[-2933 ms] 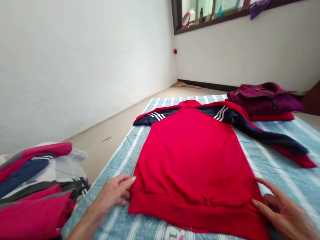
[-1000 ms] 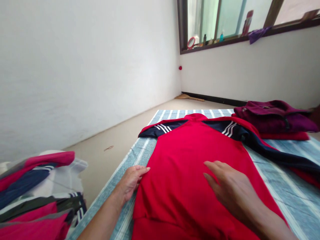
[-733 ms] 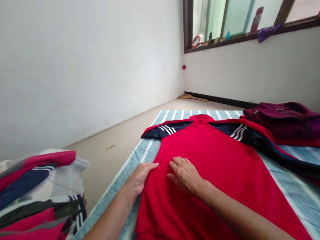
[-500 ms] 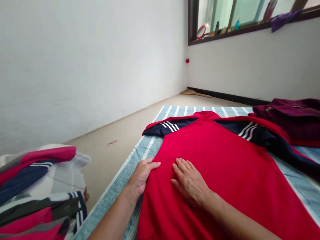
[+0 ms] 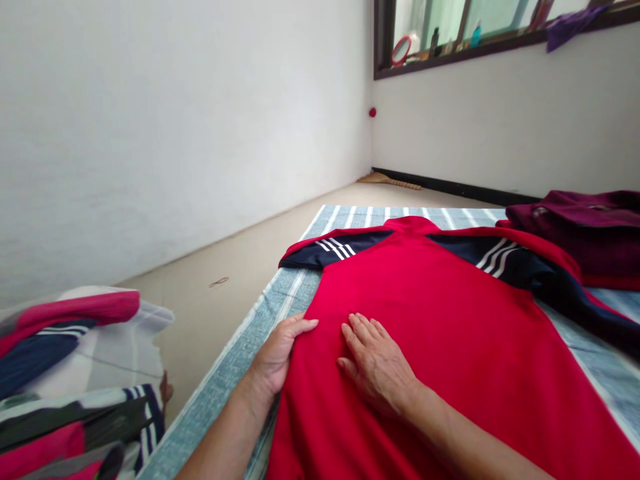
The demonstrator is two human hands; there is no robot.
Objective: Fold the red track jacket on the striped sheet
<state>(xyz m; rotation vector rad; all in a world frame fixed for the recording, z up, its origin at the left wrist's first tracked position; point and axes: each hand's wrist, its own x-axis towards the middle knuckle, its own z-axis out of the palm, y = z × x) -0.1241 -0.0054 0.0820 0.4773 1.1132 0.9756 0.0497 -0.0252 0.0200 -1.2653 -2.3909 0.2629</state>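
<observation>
A red jacket [image 5: 440, 327] with navy shoulder panels and white stripes lies spread out, its collar at the far end. The left edge of the jacket is in the grip of my left hand [image 5: 277, 350], thumb on top and the other fingers hidden underneath. My right hand [image 5: 377, 360] rests flat on the red cloth just to the right, fingers stretched out. Soft folds run through the fabric below both hands. The near end of the jacket goes out of view.
Under the jacket is a blue-and-white striped cloth [image 5: 240, 333]. Dark purple folded clothes [image 5: 595, 230] lie at the right. Several pink, navy and grey garments [image 5: 55, 373] are heaped at lower left. A broom [image 5: 387, 180] lies by the far wall, beneath a window ledge with small items.
The view has shifted slightly. Both hands keep about the same place on the jacket, the left still gripping its edge and the right still flat.
</observation>
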